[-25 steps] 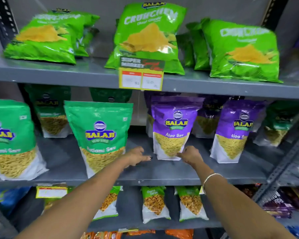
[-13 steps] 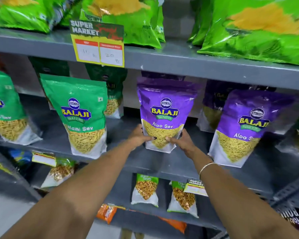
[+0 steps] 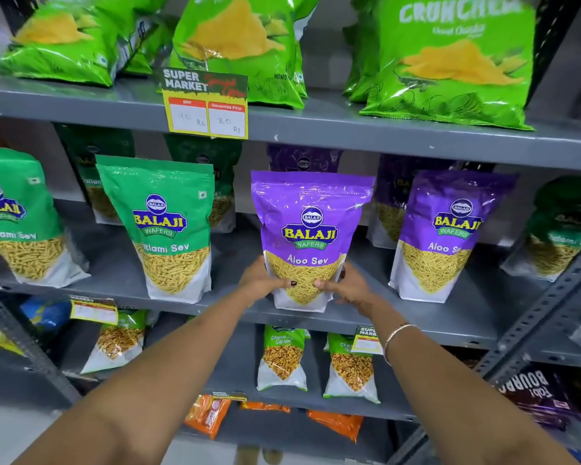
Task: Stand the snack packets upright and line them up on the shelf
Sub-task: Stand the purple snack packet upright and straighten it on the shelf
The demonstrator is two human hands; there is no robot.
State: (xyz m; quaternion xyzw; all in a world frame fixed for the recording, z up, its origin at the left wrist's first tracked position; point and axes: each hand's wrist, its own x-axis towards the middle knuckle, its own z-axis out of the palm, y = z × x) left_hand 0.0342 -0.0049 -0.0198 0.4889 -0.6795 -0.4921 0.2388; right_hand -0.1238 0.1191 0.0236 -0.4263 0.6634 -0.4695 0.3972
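Note:
A purple Aloo Sev packet [image 3: 311,226] stands upright at the front of the middle grey shelf [image 3: 228,310]. My left hand [image 3: 262,283] grips its lower left side and my right hand [image 3: 346,285] grips its lower right side, thumbs on the front. A second purple Aloo Sev packet [image 3: 450,233] stands upright to its right. To the left stand a green Ratlami Sev packet [image 3: 166,226] and another green Ratlami Sev packet [image 3: 21,219]. More packets stand behind them in shadow.
Green Crunchem chip bags [image 3: 450,58] lean on the top shelf above, with a yellow price tag [image 3: 207,105] on its edge. Small Chana packets [image 3: 282,357] stand on the lower shelf. A slotted metal upright [image 3: 550,317] runs along the right.
Both hands have closed in on the purple packet's lower sides, and it now stands nearer the shelf's front edge. The camera has come closer and tilted.

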